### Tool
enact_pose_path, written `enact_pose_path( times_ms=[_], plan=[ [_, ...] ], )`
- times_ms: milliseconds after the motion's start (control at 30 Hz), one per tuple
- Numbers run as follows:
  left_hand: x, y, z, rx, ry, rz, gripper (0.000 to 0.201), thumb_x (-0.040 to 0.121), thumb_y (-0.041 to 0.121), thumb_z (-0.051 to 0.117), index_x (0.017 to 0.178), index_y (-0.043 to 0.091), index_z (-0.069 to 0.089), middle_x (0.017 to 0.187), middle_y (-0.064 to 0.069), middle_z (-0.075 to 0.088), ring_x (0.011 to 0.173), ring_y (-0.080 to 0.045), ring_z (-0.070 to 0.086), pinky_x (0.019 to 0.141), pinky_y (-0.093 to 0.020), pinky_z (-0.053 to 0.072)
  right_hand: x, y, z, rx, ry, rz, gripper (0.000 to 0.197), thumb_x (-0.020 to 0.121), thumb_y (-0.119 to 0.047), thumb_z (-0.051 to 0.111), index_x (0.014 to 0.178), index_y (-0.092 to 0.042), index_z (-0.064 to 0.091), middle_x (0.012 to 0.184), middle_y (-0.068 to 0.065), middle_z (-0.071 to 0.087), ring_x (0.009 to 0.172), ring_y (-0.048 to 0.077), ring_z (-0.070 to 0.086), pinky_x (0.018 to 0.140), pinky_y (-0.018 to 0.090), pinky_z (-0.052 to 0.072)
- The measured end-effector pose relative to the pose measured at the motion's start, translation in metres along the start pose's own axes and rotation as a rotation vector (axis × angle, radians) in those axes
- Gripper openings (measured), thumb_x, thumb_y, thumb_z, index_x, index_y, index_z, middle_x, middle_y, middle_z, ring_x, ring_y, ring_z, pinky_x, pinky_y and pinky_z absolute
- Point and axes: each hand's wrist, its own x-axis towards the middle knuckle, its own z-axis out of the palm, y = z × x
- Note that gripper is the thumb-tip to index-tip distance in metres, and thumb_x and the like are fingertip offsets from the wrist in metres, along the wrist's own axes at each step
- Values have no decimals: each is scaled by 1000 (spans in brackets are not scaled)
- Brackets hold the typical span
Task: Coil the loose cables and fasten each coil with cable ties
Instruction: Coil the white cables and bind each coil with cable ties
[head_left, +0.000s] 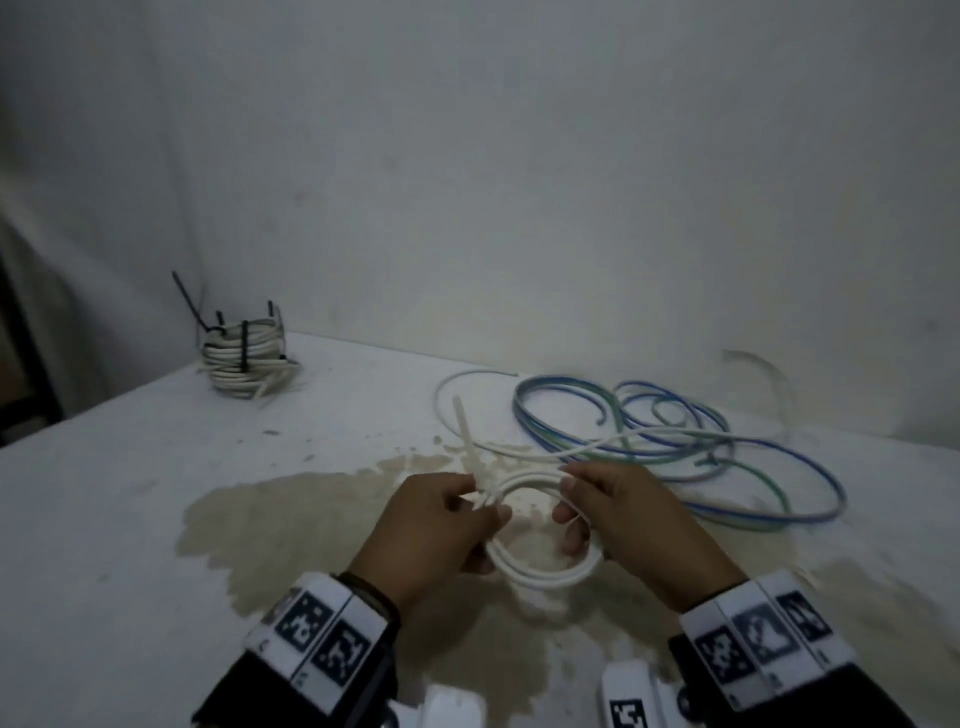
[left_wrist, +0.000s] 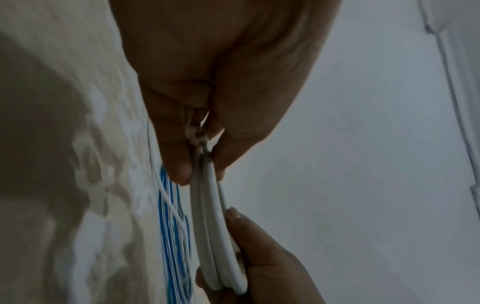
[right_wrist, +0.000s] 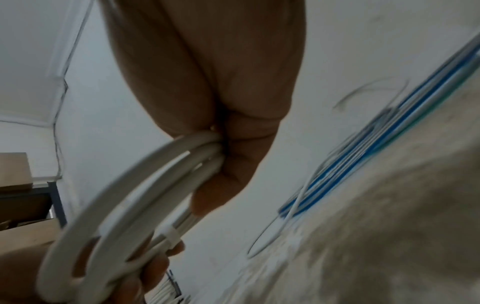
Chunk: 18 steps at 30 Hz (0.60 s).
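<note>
A small white cable coil (head_left: 540, 574) hangs just above the table between both hands. My left hand (head_left: 485, 501) pinches its left side, where a white cable tie (head_left: 464, 431) wraps the strands and its tail sticks up and away. My right hand (head_left: 569, 499) grips the coil's right side with thumb and fingers. In the left wrist view the left fingertips (left_wrist: 182, 164) pinch the coil (left_wrist: 215, 236) edge-on. In the right wrist view the right hand (right_wrist: 228, 164) clamps the coil (right_wrist: 124, 205), and the cable tie (right_wrist: 172, 236) circles the strands near the left hand's fingers.
A finished white coil bound with black ties (head_left: 244, 358) stands at the back left by the wall. Loose blue and green cables (head_left: 675, 441) sprawl at the right, with a thin white cable (head_left: 467, 384) crossing them. A brownish stain (head_left: 311, 519) spreads on the white table.
</note>
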Motion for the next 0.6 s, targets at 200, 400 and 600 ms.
enact_pose_path(
  times_ms=[200, 400, 600],
  plan=[
    [3, -9, -130, -41, 427, -35, 10, 84, 1, 67, 85, -8, 69, 74, -21, 68, 58, -21, 64, 50, -25, 54, 26, -38, 72, 173, -101, 162, 34, 93, -39, 53, 120, -20, 56, 102, 4, 62, 83, 23, 66, 56, 34, 56],
    [28, -18, -260, -70, 744, -91, 11, 86, -1, 65, 76, -6, 63, 75, -19, 63, 53, -22, 61, 43, -21, 53, 53, -62, 122, 21, -140, 160, 25, 94, -32, 53, 106, -13, 63, 99, 2, 62, 80, 19, 64, 56, 33, 58],
    [76, -38, -320, 67, 748, -153, 26, 85, 15, 71, 64, 0, 65, 58, -10, 67, 46, -14, 64, 77, -40, 59, 75, -74, 147, -12, -126, 143, 18, 94, -26, 54, 97, -13, 65, 95, 3, 63, 82, 20, 64, 55, 30, 54]
  ],
)
